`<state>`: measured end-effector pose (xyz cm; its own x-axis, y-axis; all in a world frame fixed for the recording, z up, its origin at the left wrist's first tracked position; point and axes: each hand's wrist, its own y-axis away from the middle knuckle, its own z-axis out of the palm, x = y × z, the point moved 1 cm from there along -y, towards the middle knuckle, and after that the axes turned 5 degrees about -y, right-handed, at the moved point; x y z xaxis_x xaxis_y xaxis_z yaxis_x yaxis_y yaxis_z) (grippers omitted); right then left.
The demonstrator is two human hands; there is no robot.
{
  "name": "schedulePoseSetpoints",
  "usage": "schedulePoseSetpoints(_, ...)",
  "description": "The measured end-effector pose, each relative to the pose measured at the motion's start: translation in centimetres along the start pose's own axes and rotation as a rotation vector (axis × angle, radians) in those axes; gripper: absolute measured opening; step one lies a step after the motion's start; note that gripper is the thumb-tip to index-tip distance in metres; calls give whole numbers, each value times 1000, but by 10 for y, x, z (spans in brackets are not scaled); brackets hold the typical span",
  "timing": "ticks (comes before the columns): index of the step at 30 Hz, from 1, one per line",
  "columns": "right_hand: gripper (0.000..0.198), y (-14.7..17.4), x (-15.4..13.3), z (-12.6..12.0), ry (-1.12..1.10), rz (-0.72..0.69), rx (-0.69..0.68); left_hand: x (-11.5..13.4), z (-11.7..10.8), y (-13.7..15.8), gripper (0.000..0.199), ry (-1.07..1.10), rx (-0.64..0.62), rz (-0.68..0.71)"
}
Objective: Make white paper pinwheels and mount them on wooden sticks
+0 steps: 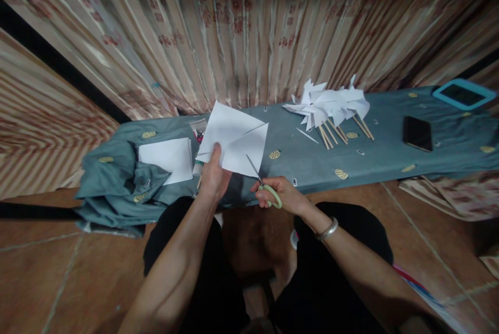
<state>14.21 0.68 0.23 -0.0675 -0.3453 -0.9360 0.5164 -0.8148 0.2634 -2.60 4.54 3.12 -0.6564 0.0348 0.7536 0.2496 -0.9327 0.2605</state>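
Note:
My left hand (216, 175) pinches a white square sheet of paper (236, 133) by its lower left part, thumb on top and fingers beneath. A slit runs inward from the sheet's right corner, and another mark shows near its left corner. In my right hand (283, 193) is a pair of scissors (273, 197) with light green handles. One blade lies over the paper's lower right corner; the other blade is hidden, apparently under the sheet. White paper pinwheels (331, 102) on wooden sticks lie in a group to the right of the sheet.
A stack of white paper (167, 157) lies on the left of the green cloth-covered bench (249, 188), partly under bunched cloth. Small packets (198, 128) sit behind my held sheet. A dark phone (417, 133) and a blue-framed tablet (463, 93) lie right. A patterned curtain (241, 27) hangs behind.

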Motion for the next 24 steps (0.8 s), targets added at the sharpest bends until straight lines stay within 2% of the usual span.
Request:
schedulePoseSetpoints(4,41,-1,-2,2,-9,4,5,-1,1,1,26,-13,8,-15)
schedulePoseSetpoints(11,40,-2,-3,1,-7,2,23,-6,1,4,29,-29,-53,-7)
schedulePoseSetpoints(24,42,-4,1,0,-6,6,38,-5,3,5,33,-40,-49,-23)
